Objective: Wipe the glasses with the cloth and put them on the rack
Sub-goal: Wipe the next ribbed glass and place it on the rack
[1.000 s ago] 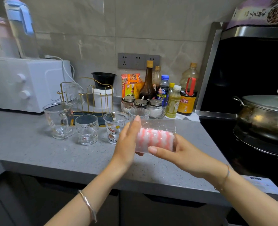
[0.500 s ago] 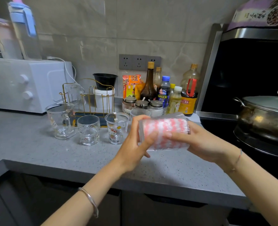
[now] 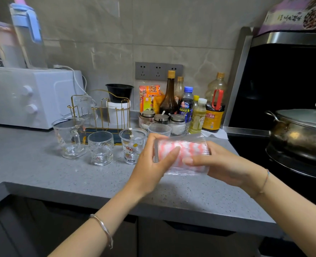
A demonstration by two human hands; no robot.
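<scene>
A ribbed clear glass (image 3: 183,141) lies on its side above the counter, with a pink-and-white cloth (image 3: 186,153) stuffed inside it. My left hand (image 3: 151,164) grips the glass at its left end. My right hand (image 3: 222,164) holds it from the right, fingers curled round its body. A gold wire rack (image 3: 101,110) stands at the back with one glass (image 3: 83,106) on it. In front of the rack stand a handled mug (image 3: 69,138), a short tumbler (image 3: 100,147), a cartoon-printed glass (image 3: 133,145) and a small ribbed glass (image 3: 159,129).
A white oven (image 3: 33,97) sits at the back left. Sauce bottles (image 3: 190,108) and spice jars (image 3: 161,118) crowd the back wall. A steel pot (image 3: 301,130) rests on the stove to the right. The grey counter's front edge (image 3: 153,206) runs below my hands.
The glass with the cloth has turned in my hands and shifted slightly right and up. My left hand has gone from flat against its end to gripping it.
</scene>
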